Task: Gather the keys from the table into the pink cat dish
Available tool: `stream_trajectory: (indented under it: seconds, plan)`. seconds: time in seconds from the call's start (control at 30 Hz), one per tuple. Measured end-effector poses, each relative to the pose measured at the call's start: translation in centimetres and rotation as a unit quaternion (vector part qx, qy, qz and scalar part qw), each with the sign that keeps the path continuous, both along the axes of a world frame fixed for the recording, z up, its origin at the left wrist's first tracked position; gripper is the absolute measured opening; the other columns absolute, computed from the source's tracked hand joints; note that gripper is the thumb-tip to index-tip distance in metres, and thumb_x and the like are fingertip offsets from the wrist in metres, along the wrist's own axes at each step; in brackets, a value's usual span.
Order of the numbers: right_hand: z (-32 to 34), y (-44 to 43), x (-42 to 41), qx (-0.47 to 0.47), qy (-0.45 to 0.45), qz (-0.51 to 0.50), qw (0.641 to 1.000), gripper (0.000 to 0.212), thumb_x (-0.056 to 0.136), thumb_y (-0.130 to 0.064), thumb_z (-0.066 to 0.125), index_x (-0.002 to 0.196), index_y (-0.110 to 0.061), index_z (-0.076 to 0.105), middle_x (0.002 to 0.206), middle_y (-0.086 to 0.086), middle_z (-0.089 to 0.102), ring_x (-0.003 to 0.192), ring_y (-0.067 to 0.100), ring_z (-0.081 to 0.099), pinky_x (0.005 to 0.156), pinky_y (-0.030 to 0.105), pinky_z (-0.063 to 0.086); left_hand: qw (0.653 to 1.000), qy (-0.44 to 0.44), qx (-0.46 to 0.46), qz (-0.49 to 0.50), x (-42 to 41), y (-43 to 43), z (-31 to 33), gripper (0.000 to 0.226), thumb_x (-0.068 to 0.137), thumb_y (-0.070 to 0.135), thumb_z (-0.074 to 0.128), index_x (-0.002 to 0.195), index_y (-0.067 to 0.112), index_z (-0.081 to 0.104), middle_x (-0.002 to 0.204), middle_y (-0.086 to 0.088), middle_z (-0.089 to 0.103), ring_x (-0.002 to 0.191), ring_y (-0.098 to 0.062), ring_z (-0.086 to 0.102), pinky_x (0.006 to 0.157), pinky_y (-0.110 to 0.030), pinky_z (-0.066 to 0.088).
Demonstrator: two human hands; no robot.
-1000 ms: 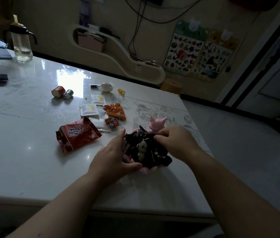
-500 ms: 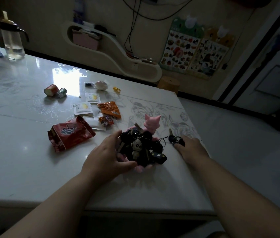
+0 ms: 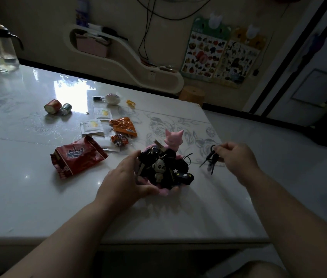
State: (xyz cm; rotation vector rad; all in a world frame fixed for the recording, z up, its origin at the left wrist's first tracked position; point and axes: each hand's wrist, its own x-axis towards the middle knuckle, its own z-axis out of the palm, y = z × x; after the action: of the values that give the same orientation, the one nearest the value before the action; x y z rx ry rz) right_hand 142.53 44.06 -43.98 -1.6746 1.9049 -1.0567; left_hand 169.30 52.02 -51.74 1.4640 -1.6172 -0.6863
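Note:
The pink cat dish (image 3: 173,139) stands on the white table (image 3: 28,193), heaped with dark keys and key fobs (image 3: 163,167), including a pale panda charm. My left hand (image 3: 125,180) cups the dish's near left side, thumb under the rim. My right hand (image 3: 235,158) is to the right of the dish, lifted off the table, pinching a bunch of dark keys (image 3: 210,159) that dangles from its fingers, blurred.
A red snack bag (image 3: 77,156), an orange packet (image 3: 123,126), small white sachets (image 3: 91,126) and two small rolls (image 3: 57,106) lie left of the dish. A water bottle (image 3: 3,51) stands at the far left. The table's right edge is close beyond my right hand.
My right hand left the dish, reached right to a bunch of keys lying on the table, and has now lifted it. My left hand stayed on the dish.

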Motion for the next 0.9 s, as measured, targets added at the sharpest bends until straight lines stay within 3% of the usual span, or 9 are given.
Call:
stream_trajectory:
  seconds: [0.1,0.17,0.27,0.47,0.6,0.7,0.9]
  plan:
    - [2.9,1.6,0.4,-0.008,-0.036,0.031,0.999,0.017,0.084,-0.019,0.063,0.067,-0.019,0.063,0.073,0.007,0.069,0.054,0.011,0.066,0.041,0.012,0.041,1.0,0.006,-0.004,-0.006,-0.4,0.1,0.3,0.111,0.027,0.08,0.064,0.126,0.049,0.027,0.09,0.036,0.047,0.073,0.016,0.057,0.064,-0.012,0.038]
    - [4.8,2.9,1.1,-0.013,-0.047,0.059,0.997,0.015,0.086,-0.019,0.061,0.072,-0.018,0.063,0.074,0.002,0.07,0.05,0.003,0.064,0.043,0.015,0.043,1.0,-0.006,0.001,-0.022,-0.6,0.0,0.2,0.11,0.03,0.076,0.07,0.127,0.05,0.025,0.099,0.03,0.052,0.087,0.004,0.06,0.074,-0.022,0.044]
    - [7.2,4.5,2.7,-0.018,-0.033,0.106,0.994,0.011,0.088,-0.023,0.058,0.082,-0.016,0.066,0.078,-0.002,0.072,0.057,0.003,0.066,0.053,0.024,0.045,0.998,-0.054,-0.014,-0.042,-0.8,-0.1,-0.1,0.101,0.048,0.049,0.082,0.131,0.048,0.025,0.125,0.007,0.056,0.111,-0.019,0.057,0.089,-0.04,0.047]
    - [7.7,6.0,6.3,0.037,-0.09,0.192,0.977,0.011,0.088,-0.019,0.057,0.084,-0.012,0.065,0.076,0.0,0.074,0.059,0.011,0.069,0.045,0.018,0.049,0.996,-0.08,-0.031,-0.027,-0.8,-0.1,-0.3,0.098,0.053,0.047,0.08,0.136,0.041,0.028,0.13,0.001,0.055,0.111,-0.024,0.055,0.088,-0.039,0.045]
    - [5.1,5.1,7.6,0.114,-0.125,0.177,0.97,0.015,0.087,-0.02,0.059,0.075,-0.017,0.066,0.083,0.005,0.073,0.057,0.013,0.068,0.048,0.022,0.047,0.996,-0.081,-0.03,-0.032,-0.7,-0.1,-0.3,0.097,0.055,0.048,0.079,0.137,0.041,0.026,0.132,0.001,0.054,0.112,-0.024,0.055,0.089,-0.041,0.046]
    - [2.8,4.0,7.5,0.155,-0.128,0.143,0.969,0.017,0.087,-0.021,0.058,0.072,-0.017,0.065,0.075,0.002,0.071,0.057,0.015,0.067,0.052,0.025,0.047,0.996,-0.08,-0.025,-0.032,-0.6,-0.2,-0.5,0.098,0.054,0.05,0.077,0.137,0.042,0.025,0.135,0.001,0.052,0.114,-0.024,0.054,0.09,-0.041,0.045]
    - [0.6,2.6,6.3,0.127,-0.106,0.076,0.983,0.013,0.085,-0.022,0.062,0.083,-0.009,0.064,0.084,0.01,0.07,0.064,0.021,0.067,0.053,0.028,0.049,0.996,-0.083,-0.026,-0.029,-0.6,-0.4,-0.6,0.096,0.052,0.052,0.075,0.135,0.046,0.025,0.134,0.001,0.053,0.114,-0.025,0.054,0.09,-0.039,0.044]
